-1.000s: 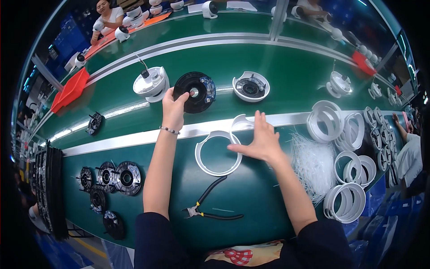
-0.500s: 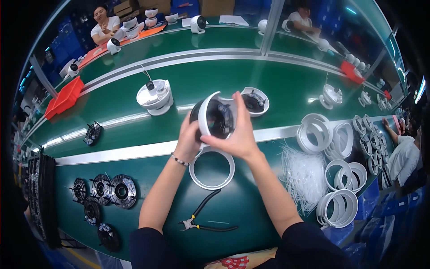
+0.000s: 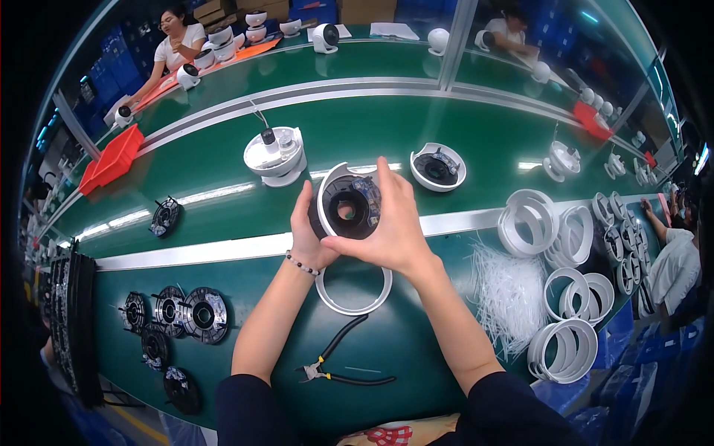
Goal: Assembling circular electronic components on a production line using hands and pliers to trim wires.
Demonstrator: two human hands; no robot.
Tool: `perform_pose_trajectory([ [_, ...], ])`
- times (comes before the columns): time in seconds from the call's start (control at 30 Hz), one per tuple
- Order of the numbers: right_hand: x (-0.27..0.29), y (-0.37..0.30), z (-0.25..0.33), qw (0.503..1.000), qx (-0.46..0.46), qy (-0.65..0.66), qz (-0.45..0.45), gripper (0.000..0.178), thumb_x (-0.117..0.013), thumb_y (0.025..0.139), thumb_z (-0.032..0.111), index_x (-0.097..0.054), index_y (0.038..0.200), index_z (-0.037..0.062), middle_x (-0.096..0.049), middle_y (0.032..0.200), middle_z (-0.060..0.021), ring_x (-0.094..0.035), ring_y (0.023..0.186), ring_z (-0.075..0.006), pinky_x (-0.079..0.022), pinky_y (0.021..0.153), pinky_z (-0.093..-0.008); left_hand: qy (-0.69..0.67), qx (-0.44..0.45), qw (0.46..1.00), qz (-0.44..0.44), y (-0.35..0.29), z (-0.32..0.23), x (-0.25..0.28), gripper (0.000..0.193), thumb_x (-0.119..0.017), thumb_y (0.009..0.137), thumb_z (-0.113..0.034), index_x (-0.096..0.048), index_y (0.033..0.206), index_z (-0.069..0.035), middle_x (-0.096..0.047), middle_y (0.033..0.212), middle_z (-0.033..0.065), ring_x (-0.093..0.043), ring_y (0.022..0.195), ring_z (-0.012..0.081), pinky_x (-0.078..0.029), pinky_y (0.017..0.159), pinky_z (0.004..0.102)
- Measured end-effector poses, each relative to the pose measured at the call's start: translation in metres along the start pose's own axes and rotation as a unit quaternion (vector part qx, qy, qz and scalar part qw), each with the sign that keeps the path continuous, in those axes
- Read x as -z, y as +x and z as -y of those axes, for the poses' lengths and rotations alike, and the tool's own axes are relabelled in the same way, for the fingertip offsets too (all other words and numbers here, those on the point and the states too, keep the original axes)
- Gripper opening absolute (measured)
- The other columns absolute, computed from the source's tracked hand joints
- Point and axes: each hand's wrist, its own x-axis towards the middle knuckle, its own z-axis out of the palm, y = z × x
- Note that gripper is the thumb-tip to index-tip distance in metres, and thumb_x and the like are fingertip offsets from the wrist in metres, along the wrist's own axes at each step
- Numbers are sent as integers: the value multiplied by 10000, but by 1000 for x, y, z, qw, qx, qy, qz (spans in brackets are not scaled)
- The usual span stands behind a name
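Note:
Between my two hands is a camera housing (image 3: 346, 211), a white rim around a black round insert with a hole in its middle and a circuit board along one side. My left hand (image 3: 306, 234) holds its left side, with a beaded bracelet on the wrist. My right hand (image 3: 396, 223) grips the right side, thumb across the lower rim. Under the hands a white ring (image 3: 387, 293) lies on the green bench. Closer to me lie black-handled cutting pliers (image 3: 332, 357) with spread handles. A similar fitted housing (image 3: 438, 167) rests beyond my right hand.
Several black round inserts (image 3: 204, 316) lie at left, beside a black stack (image 3: 74, 327). White rings (image 3: 563, 349) and a heap of clear strips (image 3: 509, 297) are at right. A white camera base (image 3: 275, 157) stands on the green belt (image 3: 357, 123). Other people work nearby.
The housing has turned so its open face with the black insert points more toward me. My hands have shifted round it. On the belt, parts have moved slightly right.

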Motion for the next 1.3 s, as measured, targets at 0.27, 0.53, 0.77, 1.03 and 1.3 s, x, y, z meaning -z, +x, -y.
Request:
perform_pose_trajectory([
  [0.27,-2,-2,3,992,-2,124,15,1141,-805,459,366,-164,1306,-50,-322,1237,-247,-331,1166,-345,-294,970,-390,-7,-12,1000,5,-10,-2,0,516,-303,864,-449,-469,1121,-34,-536,1057,140,-513,992,257,-403,890,407],
  [0.53,-7,-2,6,996,55,51,47,1178,-794,424,393,-150,1287,-85,-292,1273,-258,-253,1204,-368,-241,969,-448,20,-14,999,31,-14,-4,-4,565,-242,875,-497,-474,1121,-45,-537,1061,120,-528,979,216,-440,858,355],
  [0.77,-14,-2,13,999,26,23,32,1137,-798,440,377,-186,1285,-73,-321,1236,-257,-317,1161,-355,-302,960,-388,56,7,998,2,-17,-12,4,631,-196,861,-561,-489,1091,-51,-547,1025,105,-543,944,202,-477,806,339],
  [1.03,-17,-6,18,992,128,-21,-6,1086,-729,407,383,-237,1274,-48,-312,1278,-232,-312,1171,-390,-307,916,-425,-3,-8,1000,20,-27,-19,-5,403,-474,785,-312,-519,1039,-2,-580,968,120,-572,876,216,-479,784,343],
  [1.3,-49,9,35,967,240,26,-84,1087,-704,503,503,-186,1306,-16,-277,1322,-196,-290,1193,-380,-256,947,-442,22,-146,989,20,-46,-45,15,464,-442,774,-316,-478,1096,17,-561,1047,144,-545,957,248,-428,861,361],
])
